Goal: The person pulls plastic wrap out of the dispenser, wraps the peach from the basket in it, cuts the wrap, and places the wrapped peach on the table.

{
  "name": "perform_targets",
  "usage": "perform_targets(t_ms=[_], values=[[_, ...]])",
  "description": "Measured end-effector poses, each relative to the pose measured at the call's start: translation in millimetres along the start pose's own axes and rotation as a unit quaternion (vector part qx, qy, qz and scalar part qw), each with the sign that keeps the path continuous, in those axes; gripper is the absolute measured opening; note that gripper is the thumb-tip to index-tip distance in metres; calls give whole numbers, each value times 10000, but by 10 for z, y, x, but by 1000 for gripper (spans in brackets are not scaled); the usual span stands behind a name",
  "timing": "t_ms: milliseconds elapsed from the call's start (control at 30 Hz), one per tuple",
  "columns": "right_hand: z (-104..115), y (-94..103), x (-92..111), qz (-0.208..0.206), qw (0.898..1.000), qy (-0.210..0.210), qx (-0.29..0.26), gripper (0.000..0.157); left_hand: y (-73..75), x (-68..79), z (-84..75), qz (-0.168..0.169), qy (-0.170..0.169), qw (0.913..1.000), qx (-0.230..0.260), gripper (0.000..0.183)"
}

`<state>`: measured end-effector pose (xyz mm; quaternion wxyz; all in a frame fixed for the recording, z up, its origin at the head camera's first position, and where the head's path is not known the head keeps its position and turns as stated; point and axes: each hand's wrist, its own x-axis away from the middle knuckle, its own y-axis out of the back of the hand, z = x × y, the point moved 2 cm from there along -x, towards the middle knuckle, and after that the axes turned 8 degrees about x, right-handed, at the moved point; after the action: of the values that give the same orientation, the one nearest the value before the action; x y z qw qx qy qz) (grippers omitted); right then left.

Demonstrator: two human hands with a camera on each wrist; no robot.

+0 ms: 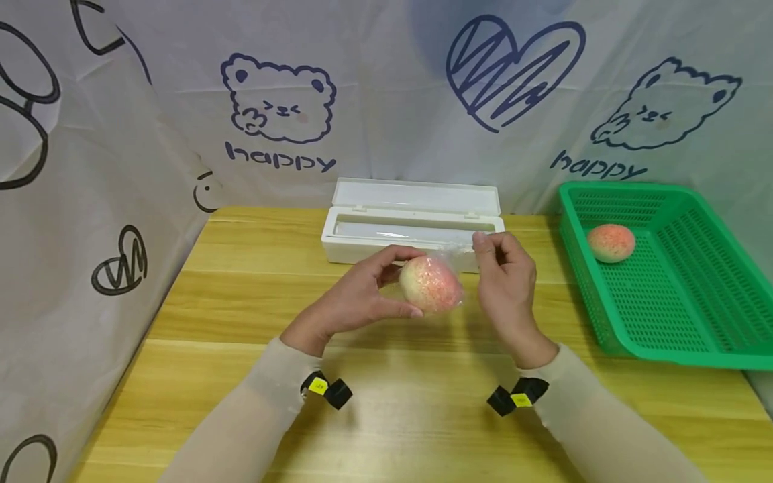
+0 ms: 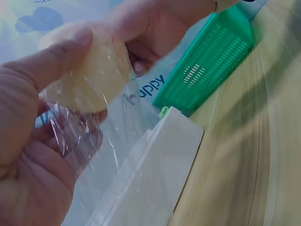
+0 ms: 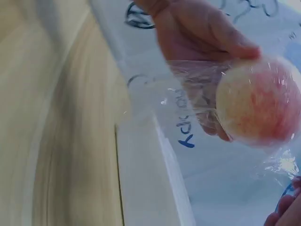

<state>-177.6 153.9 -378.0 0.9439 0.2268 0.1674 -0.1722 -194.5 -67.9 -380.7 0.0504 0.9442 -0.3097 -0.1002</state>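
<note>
A pink and cream peach (image 1: 430, 283) is held above the table in my left hand (image 1: 368, 288), thumb below and fingers behind it. Clear plastic film (image 3: 197, 89) covers the peach and trails off it in loose creases. To the right of the peach, my right hand (image 1: 508, 295) pinches an edge of the film between thumb and curled fingers. Behind both hands stands a long white box (image 1: 356, 251) with its lid raised and a pale roll inside. The left wrist view shows the film (image 2: 110, 155) hanging down past my left palm.
A green plastic basket (image 1: 616, 322) stands at the right of the wooden table (image 1: 241, 315), with a second peach (image 1: 611, 243) in it. A white cloth (image 1: 386, 100) with drawn bears and hearts hangs behind the table and along the left side.
</note>
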Motion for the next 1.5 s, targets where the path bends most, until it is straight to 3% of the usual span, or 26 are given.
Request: perform_targets(t_ms=[133,200,267,400,533,633,733,867,933,1067,1167,1233,1367,1433,1500], values=[[63,4,147,-283,9885,1363,581,19,6,-14,19,-237,5,9993,-290,77],[85,-28,220,-130,9794,1862,769,19,-5,-26,18,-261,-53,9989,-384,77],[104,-63,270,232,9731,2117,884,30,-17,-29,13,-275,-113,9982,-517,77],[133,-110,287,1290,9659,1993,1029,54,-34,-11,-10,-312,-231,9950,-921,85],[113,-124,240,2238,9617,1378,780,55,-59,14,-37,-216,-318,9917,-1230,90],[82,-134,214,2605,9585,1004,575,55,-83,32,-71,-104,-429,9872,-1536,88],[62,-123,220,2387,9637,1092,481,58,-106,52,-122,-47,-553,9806,-1878,85],[34,-92,251,1968,9678,1535,340,67,-137,66,-196,58,-760,9703,-2298,82],[13,-83,260,1918,9658,1738,172,82,-153,70,-215,78,-921,9652,-2448,83],[-27,-87,265,2060,9544,2120,-420,115,-179,69,-228,66,-1795,9462,-2691,91],[-45,-89,275,2222,9454,2279,-701,124,-184,69,-236,33,-2372,9267,-2913,97],[-51,-87,282,2278,9434,2321,-649,127,-182,69,-233,6,-2395,9216,-3055,98],[-48,-88,277,2239,9451,2345,-407,121,-181,65,-229,73,-2304,9205,-3154,97],[-47,-94,273,2196,9486,2259,-300,111,-178,67,-231,115,-2077,9267,-3129,96],[-56,-101,273,2199,9533,2056,-253,96,-174,71,-235,152,-1670,9392,-2996,97]])
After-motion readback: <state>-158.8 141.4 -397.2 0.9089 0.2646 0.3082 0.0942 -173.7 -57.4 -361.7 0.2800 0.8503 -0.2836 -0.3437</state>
